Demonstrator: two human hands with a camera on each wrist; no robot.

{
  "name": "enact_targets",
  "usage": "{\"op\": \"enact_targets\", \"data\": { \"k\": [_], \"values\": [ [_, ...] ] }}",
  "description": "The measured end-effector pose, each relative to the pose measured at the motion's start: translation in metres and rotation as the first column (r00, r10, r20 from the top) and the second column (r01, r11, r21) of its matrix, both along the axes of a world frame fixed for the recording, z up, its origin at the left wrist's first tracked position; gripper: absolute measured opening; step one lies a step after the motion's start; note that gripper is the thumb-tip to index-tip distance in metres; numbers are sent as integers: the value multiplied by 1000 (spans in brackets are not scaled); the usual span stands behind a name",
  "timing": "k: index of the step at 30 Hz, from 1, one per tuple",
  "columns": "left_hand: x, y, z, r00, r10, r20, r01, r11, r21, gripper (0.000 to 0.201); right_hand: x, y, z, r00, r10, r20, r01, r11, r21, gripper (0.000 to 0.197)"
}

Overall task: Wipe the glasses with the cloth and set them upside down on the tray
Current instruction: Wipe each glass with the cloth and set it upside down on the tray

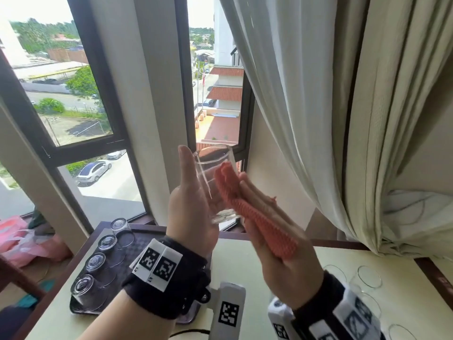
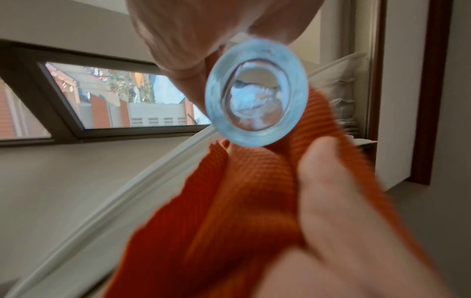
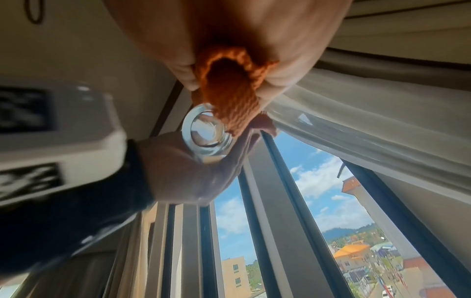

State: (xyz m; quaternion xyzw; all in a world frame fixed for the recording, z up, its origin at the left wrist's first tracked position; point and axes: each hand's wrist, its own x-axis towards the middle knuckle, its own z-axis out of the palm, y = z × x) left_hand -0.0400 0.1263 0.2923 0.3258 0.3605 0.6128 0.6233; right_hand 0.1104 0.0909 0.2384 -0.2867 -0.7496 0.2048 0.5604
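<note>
your left hand (image 1: 190,204) holds a clear glass (image 1: 215,182) up in front of the window, thumb straight up along its near side, the fingers hidden behind it, so you cannot tell how far they wrap; the glass is tilted, mouth up toward the window and thick base down toward you, and the left wrist view looks straight at that round base (image 2: 257,92); your right hand (image 1: 274,244) has its fingers stretched flat, pressing a folded orange cloth (image 1: 245,204) against the right side of the glass, with the cloth lying along the palm and its far end bunched against the glass wall; in the right wrist view the cloth (image 3: 229,88) pokes out from the hand just above the glass base (image 3: 206,135); both wrists carry black bands with white marker blocks; below your hands, on the left of the pale table (image 1: 245,256), a dark tray (image 1: 144,238) carries four glasses upside down in a row along its left edge, the nearest one (image 1: 84,293) by the front corner and the farthest (image 1: 120,227) by the back corner; on the right of the table, well apart from the tray, several glasses stand mouth up (image 1: 369,277), partly hidden behind your right wrist; pale curtains (image 1: 343,106) hang at the right; outside the window (image 1: 73,94) lie parked cars, roofs and trees.
</note>
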Motion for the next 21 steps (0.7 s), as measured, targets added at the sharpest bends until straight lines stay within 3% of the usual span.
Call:
{"op": "enact_targets", "data": {
  "k": [3, 6, 10, 12, 13, 15, 19, 21],
  "values": [
    [11, -3, -4, 997, -75, -27, 75, 997, 7, 90, 0, 13, 24, 995, -101, -27, 99, 993, -63, 46],
    [17, -3, -2, 989, -123, 82, 121, 992, 29, 96, -1, 19, 43, 997, -70, -15, 70, 997, -14, 44],
    [14, 2, 0, 981, -127, 145, 115, 989, 92, 103, -9, 13, 34, 999, 9, 48, -13, 998, 68, 42],
    [6, 7, -1, 982, -122, 146, 114, 991, 66, 84, -9, 6, 19, 996, 28, 82, -36, 995, 93, 43],
    [2, 9, -3, 983, -124, 134, 118, 992, 51, 81, -7, 3, 12, 996, 30, 80, -37, 996, 84, 43],
    [-1, 8, -8, 990, -110, 90, 108, 994, 24, 100, -3, 0, 3, 999, 30, 37, -31, 999, 16, 44],
    [7, -1, -12, 997, -50, 64, 47, 998, 39, 77, -2, 10, 12, 997, -59, -40, 53, 990, -128, 45],
    [14, -5, -13, 997, -59, 58, 56, 996, 63, 77, -6, 16, 25, 996, -65, -66, 57, 991, -120, 42]
  ]
}}
